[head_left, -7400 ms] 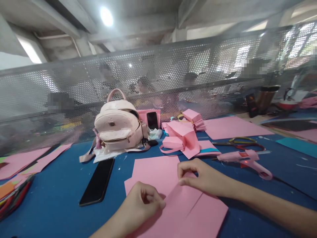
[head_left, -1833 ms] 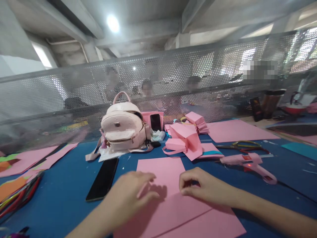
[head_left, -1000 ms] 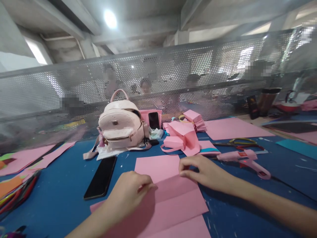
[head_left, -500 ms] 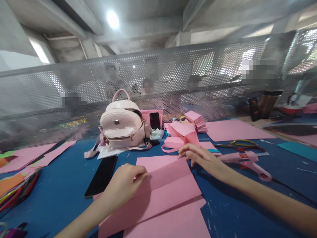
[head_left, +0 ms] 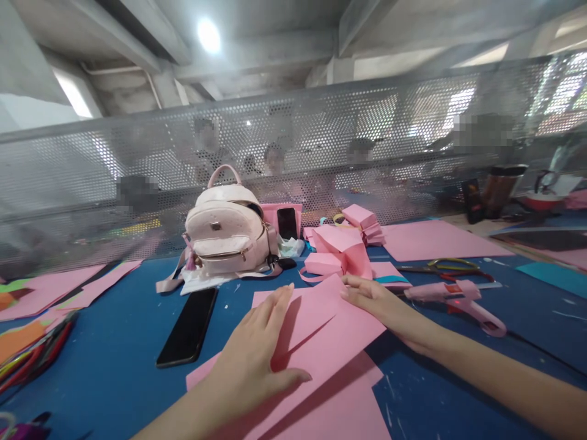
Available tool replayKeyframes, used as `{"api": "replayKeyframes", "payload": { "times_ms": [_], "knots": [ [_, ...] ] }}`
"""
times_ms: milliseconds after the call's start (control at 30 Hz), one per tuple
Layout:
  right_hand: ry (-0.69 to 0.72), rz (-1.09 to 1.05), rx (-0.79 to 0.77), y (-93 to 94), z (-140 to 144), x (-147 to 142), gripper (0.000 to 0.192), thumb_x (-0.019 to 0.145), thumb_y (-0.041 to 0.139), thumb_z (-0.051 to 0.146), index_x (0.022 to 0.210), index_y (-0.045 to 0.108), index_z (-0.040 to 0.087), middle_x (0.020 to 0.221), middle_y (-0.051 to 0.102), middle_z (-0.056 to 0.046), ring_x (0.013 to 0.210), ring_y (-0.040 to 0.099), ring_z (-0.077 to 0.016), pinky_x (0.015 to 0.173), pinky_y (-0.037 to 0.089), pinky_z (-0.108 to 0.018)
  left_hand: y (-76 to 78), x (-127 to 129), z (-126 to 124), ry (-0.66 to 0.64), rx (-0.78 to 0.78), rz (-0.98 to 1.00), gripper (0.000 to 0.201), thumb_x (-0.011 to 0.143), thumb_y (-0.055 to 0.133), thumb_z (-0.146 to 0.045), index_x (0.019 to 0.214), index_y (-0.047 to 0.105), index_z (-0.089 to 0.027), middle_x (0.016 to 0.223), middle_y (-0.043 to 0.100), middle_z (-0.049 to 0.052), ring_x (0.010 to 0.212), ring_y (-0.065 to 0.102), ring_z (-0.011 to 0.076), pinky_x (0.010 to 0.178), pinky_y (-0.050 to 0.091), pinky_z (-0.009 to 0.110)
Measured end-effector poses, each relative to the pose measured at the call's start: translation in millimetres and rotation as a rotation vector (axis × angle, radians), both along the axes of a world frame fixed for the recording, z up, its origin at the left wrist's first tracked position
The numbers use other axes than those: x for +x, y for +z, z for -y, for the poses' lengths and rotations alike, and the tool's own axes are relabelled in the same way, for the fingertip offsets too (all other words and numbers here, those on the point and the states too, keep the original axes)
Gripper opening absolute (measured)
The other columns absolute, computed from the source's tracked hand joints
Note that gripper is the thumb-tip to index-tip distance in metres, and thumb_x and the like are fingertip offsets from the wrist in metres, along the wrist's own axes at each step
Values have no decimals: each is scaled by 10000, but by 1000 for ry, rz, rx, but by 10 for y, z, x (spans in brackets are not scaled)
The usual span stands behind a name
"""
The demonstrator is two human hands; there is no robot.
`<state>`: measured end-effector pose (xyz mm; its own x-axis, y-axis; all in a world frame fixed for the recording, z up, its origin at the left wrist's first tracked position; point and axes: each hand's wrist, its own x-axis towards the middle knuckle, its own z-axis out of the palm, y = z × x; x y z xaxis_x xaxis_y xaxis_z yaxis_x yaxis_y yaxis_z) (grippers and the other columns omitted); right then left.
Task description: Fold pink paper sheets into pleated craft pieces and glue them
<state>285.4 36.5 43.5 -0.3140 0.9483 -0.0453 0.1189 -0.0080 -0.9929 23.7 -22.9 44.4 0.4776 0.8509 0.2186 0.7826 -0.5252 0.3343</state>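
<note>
A pink paper sheet lies on the blue table in front of me, over other pink sheets. My left hand lies flat on it, fingers spread, pressing its left part down. My right hand touches the sheet's far right edge with fingers stretched out. The far corner of the sheet rises slightly off the table between both hands.
A black phone lies left of the paper. Behind stand a pink backpack and folded pink paper pieces. A pink glue gun and scissors lie to the right. A perforated metal screen fences the far edge; people sit behind it.
My left hand has opened from a pinch and now lies flat on the sheet. The sheet has turned and unfolded, and my right hand has slid to its far edge.
</note>
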Motion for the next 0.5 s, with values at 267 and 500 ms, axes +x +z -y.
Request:
{"api": "replayKeyframes", "payload": {
  "times_ms": [267,500],
  "knots": [
    [-139,-38,-57,-95,-27,33,580,787,718,450,1286,565,195,1175,685,-110,1090,645,-278,947,523,-395,-43,-41,-116,16,146,-122,781,747,480,-76,1483,266,-220,1502,394,84,1307,444,273,1023,428,446],
    [-69,204,402,-156,-81,28,474,826,633,416,1230,490,216,1230,585,-121,1120,585,-272,879,533,-394,63,-174,-163,84,-53,30,541,831,402,-88,1344,517,-215,1358,572,64,1192,550,263,995,419,424]
  ]
}}
